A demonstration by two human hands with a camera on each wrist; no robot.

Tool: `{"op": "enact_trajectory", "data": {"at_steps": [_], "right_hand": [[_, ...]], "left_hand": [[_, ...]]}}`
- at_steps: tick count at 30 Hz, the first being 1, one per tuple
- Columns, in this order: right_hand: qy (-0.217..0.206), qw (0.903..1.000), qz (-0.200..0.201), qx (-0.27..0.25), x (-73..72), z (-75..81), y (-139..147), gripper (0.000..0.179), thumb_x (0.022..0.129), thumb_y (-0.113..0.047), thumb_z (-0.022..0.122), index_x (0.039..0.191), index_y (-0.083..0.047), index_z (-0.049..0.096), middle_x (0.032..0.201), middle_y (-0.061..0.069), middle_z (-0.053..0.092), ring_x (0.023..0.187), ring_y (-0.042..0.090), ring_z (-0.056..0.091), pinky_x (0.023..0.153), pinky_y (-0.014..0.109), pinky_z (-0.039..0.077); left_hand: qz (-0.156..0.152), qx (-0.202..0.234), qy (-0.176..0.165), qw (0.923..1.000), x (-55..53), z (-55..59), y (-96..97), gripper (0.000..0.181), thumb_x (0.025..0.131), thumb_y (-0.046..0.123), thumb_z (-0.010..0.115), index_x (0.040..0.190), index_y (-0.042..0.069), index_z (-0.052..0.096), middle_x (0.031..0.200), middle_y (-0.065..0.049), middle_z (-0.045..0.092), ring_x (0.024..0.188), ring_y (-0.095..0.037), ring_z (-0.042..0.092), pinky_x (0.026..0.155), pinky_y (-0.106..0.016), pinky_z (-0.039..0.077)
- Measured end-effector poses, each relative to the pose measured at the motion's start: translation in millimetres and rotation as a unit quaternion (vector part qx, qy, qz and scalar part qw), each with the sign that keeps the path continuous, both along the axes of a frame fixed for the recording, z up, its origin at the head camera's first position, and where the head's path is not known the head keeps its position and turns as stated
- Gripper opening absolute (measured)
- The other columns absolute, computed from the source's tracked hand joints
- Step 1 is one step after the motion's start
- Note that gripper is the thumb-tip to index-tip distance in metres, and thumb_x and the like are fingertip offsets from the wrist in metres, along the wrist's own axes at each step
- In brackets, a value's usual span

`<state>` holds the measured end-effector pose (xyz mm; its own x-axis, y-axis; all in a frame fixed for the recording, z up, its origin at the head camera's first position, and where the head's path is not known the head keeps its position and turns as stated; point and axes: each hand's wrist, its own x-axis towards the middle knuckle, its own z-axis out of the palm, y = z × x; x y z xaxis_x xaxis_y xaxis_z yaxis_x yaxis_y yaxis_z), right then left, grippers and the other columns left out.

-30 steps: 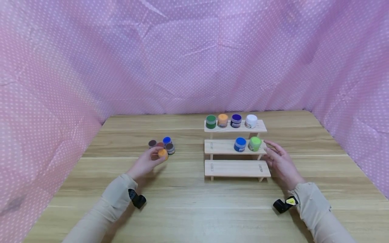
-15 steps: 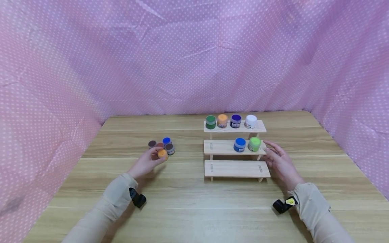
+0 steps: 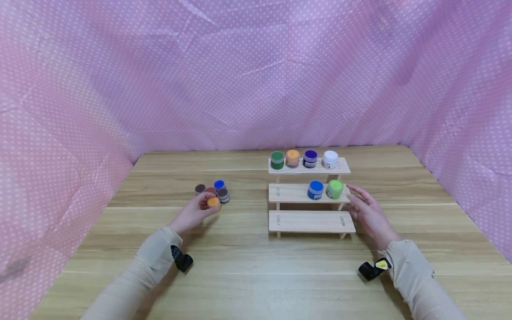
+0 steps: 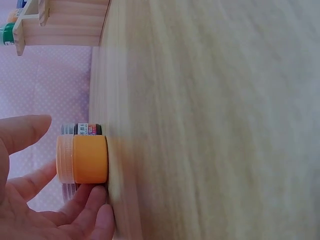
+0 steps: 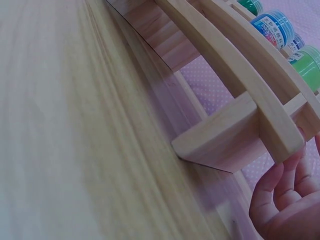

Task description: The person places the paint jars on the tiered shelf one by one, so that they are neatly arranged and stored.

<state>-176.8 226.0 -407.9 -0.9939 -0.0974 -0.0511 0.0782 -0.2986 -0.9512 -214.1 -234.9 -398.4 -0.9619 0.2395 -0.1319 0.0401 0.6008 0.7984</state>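
1. We have the left hand [image 3: 190,217] beside and partly around the small, round orange jar with a clear lid [image 4: 82,159]; its fingers curve loosely against it, while the thumb stands apart, so the hold is wide.
2. We see that jar upright on the wood-grain table [image 3: 240,275], its axis vertical, just beyond the left palm.
3. Behind it we count four small jars, one blue [image 3: 219,185], the others brownish.
4. Well to its right we find the pale wooden three-tier rack [image 3: 312,222], its shelves running left to right.
5. Our right hand [image 3: 370,218] is at the rack's right end, fingers loosely bent; the left is far nearer the orange jar.
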Motion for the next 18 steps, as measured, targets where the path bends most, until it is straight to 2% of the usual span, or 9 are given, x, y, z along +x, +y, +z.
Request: {"op": "enact_trajectory", "data": {"at_steps": [8, 15, 18], "right_hand": [[0.005, 0.9999, 0.002, -0.011, 0.8, -2.2, 1, 0.024, 0.095, -0.014, 0.051, 0.115, -0.026, 0.057, 0.093, -0.009, 0.063, 0.079, 0.005, 0.060, 0.074, 0.017, 0.052], [0.002, 1.0000, 0.001, -0.004, 1.6, -3.7, 3, 0.024, 0.095, -0.016, 0.053, 0.115, -0.027, 0.057, 0.092, -0.010, 0.062, 0.079, 0.005, 0.060, 0.073, 0.017, 0.052], [0.000, 1.0000, 0.001, 0.000, 2.0, -4.4, 4, 0.023, 0.094, -0.016, 0.053, 0.114, -0.028, 0.057, 0.092, -0.010, 0.061, 0.079, 0.004, 0.059, 0.074, 0.016, 0.052]], "left_hand": [[0.000, -0.006, 0.004, 1.0000, 3.9, -3.8, 1.0, 0.042, 0.088, 0.024, 0.064, 0.122, 0.003, 0.049, 0.120, -0.017, 0.054, 0.110, -0.029, 0.053, 0.094, -0.040, 0.046], [-0.009, -0.028, 0.017, 0.9994, 12.1, -5.0, 3.4, 0.037, 0.087, 0.012, 0.063, 0.121, 0.005, 0.051, 0.120, -0.017, 0.056, 0.107, -0.029, 0.056, 0.093, -0.041, 0.048], [-0.015, -0.025, 0.025, 0.9993, 14.8, -7.5, 4.0, 0.036, 0.087, 0.009, 0.063, 0.120, 0.005, 0.052, 0.119, -0.016, 0.056, 0.107, -0.028, 0.056, 0.093, -0.041, 0.048]]}}
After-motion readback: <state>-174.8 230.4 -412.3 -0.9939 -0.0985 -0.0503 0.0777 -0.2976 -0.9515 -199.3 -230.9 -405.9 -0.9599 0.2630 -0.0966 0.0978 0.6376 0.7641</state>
